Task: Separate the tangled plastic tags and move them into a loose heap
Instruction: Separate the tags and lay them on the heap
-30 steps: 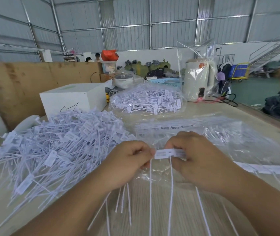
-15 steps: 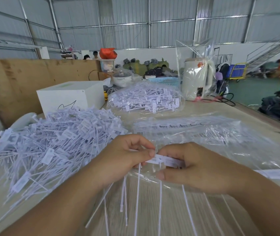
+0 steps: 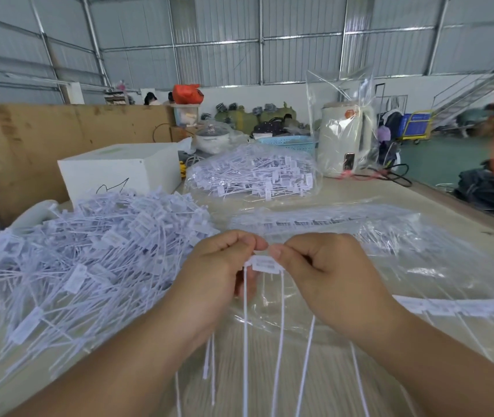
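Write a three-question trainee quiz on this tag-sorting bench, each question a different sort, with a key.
1. True or false: the loose heap of white plastic tags lies on the left hand's side.
2. Multiple choice: the strip of joined white tag heads is pinched by A) the left hand only, B) the right hand only, C) both hands.
3. Fill in: the far bundle of white tags sits inside a clear plastic ____.

Key: 1 true; 2 C; 3 bag.
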A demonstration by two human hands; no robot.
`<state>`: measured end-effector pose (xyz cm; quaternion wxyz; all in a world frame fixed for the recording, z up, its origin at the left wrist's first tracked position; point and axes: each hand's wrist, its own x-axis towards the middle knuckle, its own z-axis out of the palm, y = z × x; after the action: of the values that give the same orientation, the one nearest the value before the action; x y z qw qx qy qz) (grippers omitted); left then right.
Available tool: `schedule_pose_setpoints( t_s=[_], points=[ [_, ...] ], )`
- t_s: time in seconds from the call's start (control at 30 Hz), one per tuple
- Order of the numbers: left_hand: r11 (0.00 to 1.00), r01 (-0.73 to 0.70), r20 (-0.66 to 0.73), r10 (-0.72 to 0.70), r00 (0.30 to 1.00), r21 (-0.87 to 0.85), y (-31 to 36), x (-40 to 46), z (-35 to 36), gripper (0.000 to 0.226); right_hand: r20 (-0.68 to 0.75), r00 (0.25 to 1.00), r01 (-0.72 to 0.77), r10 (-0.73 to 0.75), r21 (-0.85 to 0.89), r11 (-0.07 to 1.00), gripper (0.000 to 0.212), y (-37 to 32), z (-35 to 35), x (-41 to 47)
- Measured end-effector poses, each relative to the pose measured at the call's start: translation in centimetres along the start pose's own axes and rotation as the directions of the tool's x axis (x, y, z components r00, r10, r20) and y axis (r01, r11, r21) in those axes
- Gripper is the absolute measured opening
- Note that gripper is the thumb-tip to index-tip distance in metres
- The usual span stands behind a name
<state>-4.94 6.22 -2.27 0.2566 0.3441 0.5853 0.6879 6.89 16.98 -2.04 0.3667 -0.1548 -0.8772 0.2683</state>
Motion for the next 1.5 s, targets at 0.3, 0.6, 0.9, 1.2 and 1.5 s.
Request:
schedule_pose_setpoints(
  t_s=[0.3, 0.6, 0.9, 1.2, 1.5],
  points=[
    [0.996, -0.016, -0.210, 0.035, 0.977, 0.089, 0.0, 0.3, 0.2, 0.028, 0.060, 0.998, 0.027, -0.025, -0.022, 0.999, 0.034, -0.2, 0.3, -0.4],
    [0.987, 0.020, -0.292, 0.028, 0.956, 0.158, -0.4, 0.6, 0.1, 0.030, -0.024, 0.997, 0.075, -0.079, -0.136, 0.988, 0.032, -1.6, 0.8, -1.2],
    [0.940, 0.333, -0.006, -0.334, 0.943, 0.072, 1.4, 0.7, -1.2, 0.028, -0.091, 0.919, 0.320, -0.384, -0.399, 0.859, 0.020, -2.2, 1.0, -1.5],
    [0.936, 0.351, 0.038, -0.349, 0.936, -0.031, 1.5, 1.4, -3.3, 0.021, -0.132, 0.972, 0.181, -0.192, -0.091, 0.979, 0.020, -0.6, -1.0, -0.9],
    [0.995, 0.066, 0.288, -0.085, 0.954, 0.073, 0.3, -0.1, -1.0, 0.043, 0.109, 0.986, 0.106, -0.124, 0.163, 0.981, 0.019, 0.1, 0.5, -0.8]
  ],
)
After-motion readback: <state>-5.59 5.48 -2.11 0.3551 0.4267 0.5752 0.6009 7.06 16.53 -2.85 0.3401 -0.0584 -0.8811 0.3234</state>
